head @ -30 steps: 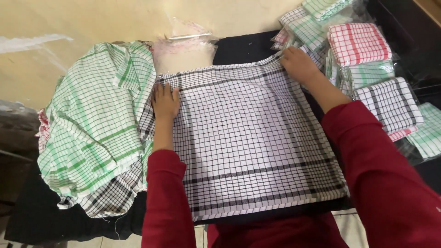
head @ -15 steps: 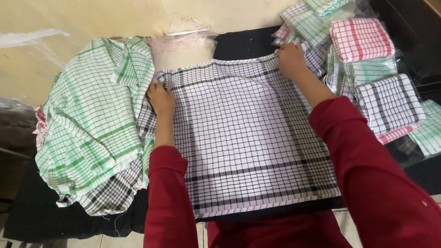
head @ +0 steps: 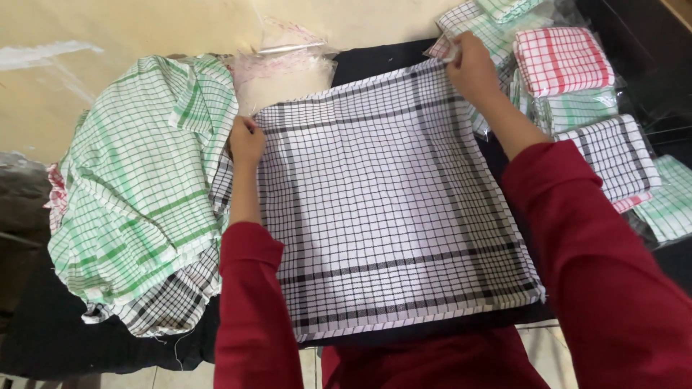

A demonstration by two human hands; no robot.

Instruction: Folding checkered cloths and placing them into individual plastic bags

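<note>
A white cloth with black checks (head: 389,209) lies spread flat on a dark surface in front of me. My left hand (head: 246,139) pinches its far left corner. My right hand (head: 470,66) pinches its far right corner. Both arms wear red sleeves. The cloth's near edge hangs at the table's front.
A heap of green-checked cloths (head: 137,187) lies to the left, over a black-checked one. Clear plastic bags (head: 281,61) sit at the back. Folded, bagged cloths in red (head: 562,61), green and black checks (head: 620,155) are stacked on the right. A beige wall rises behind.
Both hands have slid to the far corners of the cloth and closed on them; the far edge is now pulled straight.
</note>
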